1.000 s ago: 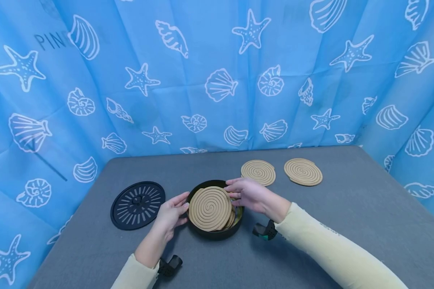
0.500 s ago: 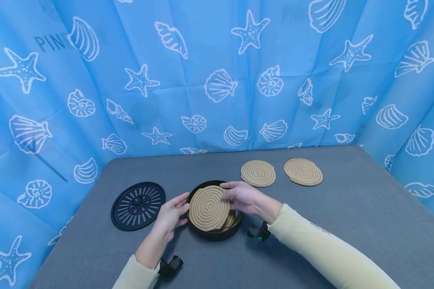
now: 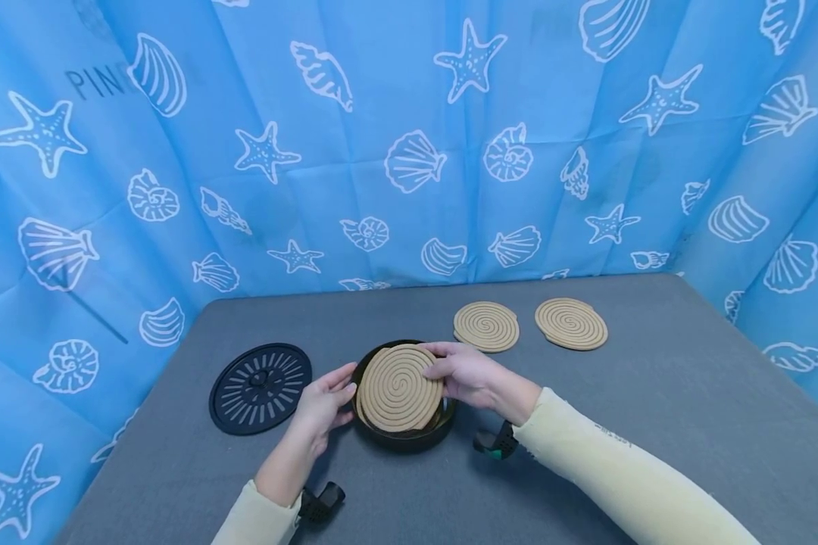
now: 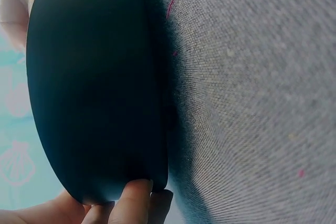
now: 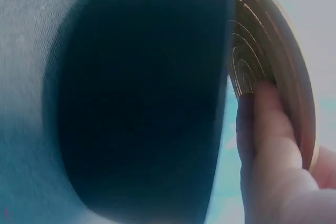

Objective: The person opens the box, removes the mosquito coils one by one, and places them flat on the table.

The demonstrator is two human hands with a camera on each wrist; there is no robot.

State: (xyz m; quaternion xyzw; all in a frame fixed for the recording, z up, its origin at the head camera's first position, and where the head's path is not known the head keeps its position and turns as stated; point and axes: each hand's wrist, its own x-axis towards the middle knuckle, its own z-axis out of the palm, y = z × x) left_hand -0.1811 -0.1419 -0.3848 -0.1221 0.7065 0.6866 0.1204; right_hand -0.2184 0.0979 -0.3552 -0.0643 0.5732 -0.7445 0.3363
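A tan spiral mosquito coil (image 3: 398,387) lies tilted over the round black mosquito coil holder (image 3: 409,443). My right hand (image 3: 473,376) pinches the coil's right edge, thumb on top and fingers beneath. In the right wrist view the coil (image 5: 286,61) looks thick, above the holder's dark wall (image 5: 142,98); I cannot tell if it is one piece or stacked ones. Another tan edge shows under its lower left side. My left hand (image 3: 320,405) touches the holder's left side with spread fingers; the left wrist view shows fingertips (image 4: 136,192) on the wall (image 4: 97,87).
A black slotted lid (image 3: 260,388) lies flat to the left of the holder. Two more mosquito coils rest behind on the right, one nearer (image 3: 486,327) and one farther right (image 3: 571,324). A grey cloth covers the table (image 3: 586,424), and a blue shell-print curtain (image 3: 409,212) hangs behind.
My right hand has gone from touching the coil's right edge to pinching it. The coil has risen and shifted slightly right, off the tan edge below. My left hand has stayed in place.
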